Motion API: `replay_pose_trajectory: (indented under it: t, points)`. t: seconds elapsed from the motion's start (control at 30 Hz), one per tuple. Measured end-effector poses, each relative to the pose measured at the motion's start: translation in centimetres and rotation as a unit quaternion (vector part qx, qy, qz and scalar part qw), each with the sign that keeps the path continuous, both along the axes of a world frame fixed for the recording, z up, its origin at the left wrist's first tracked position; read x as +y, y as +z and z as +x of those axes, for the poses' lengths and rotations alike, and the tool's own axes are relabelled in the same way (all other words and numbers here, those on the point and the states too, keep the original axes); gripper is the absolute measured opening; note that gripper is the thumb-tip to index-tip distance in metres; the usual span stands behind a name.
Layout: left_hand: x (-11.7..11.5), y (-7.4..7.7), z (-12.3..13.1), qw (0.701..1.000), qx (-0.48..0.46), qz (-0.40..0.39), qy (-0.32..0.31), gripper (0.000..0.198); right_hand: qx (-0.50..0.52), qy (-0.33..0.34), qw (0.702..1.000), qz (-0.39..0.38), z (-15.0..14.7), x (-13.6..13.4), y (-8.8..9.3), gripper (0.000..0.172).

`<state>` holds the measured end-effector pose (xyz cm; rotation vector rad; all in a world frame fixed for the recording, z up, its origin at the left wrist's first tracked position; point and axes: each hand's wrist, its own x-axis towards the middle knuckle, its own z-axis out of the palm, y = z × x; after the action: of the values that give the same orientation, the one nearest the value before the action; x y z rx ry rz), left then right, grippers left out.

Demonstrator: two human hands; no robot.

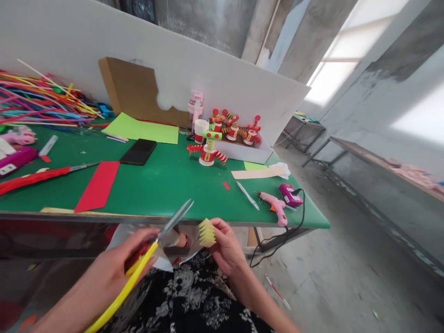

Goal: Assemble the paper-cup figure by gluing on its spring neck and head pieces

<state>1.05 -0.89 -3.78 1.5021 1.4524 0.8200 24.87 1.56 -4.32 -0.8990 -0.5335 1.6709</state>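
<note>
My left hand [133, 256] is closed round the handles of a pair of scissors [175, 218] with yellow grips. The blades point up and to the right, parted slightly at the tips. Between the thumb and fingers of my right hand [226, 245] is a yellow-green accordion-folded paper strip [207, 232], held just past the table's front edge. The blades are apart from the folded strip. Beyond my hands, a paper-cup figure [207, 156] with red pleated arms and a green head stands on the green table [166, 185].
Right: a pink glue gun [275, 206] with a black cord, a white pen [248, 195] and a purple box [290, 195]. Similar figures sit in a white box [243, 152]. Left: red paper [99, 186], a black phone [138, 151], green paper [145, 130] and colourful pipe cleaners [38, 99].
</note>
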Motion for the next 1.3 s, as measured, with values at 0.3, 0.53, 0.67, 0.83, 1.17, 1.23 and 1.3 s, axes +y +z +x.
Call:
replay_pose_trajectory:
  t: [0.3, 0.53, 0.67, 0.83, 1.17, 1.23, 1.3]
  points:
    - [11.8, 3.5, 0.9, 0.865, 0.486, 0.126, -0.018, 0.045, -0.348, -0.108, 0.895, 0.256, 1.3, 9.5, 1.2, 0.010]
    - [16.0, 3.1, 3.9, 0.826, 0.542, 0.152, 0.018, 0.037, -0.433, -0.117, 0.775, 0.445, -1.0, 18.3, 1.7, 0.013]
    - [19.3, 4.4, 3.6, 0.888, 0.411, 0.204, 0.007, 0.039, -0.438, -0.104, 0.752, 0.481, -1.7, 20.9, 2.3, 0.016]
    - [24.3, 6.7, 4.5, 0.975, 0.062, 0.047, -0.207, 0.040, -0.430, -0.124, 0.761, 0.469, -0.8, 21.7, 2.1, 0.018]
    - [25.8, 4.3, 7.9, 0.993, -0.085, 0.045, -0.069, 0.052, -0.237, -0.117, 0.918, 0.297, -1.3, 21.9, 1.2, 0.034]
    - [25.5, 3.9, 8.1, 0.995, -0.032, 0.087, -0.024, 0.044, -0.216, -0.072, 0.938, 0.263, -1.9, 21.9, 0.8, 0.039]
    - [25.2, 3.7, 8.3, 0.991, 0.038, 0.128, -0.009, 0.031, -0.197, -0.040, 0.948, 0.245, -2.5, 21.8, 0.5, 0.042]
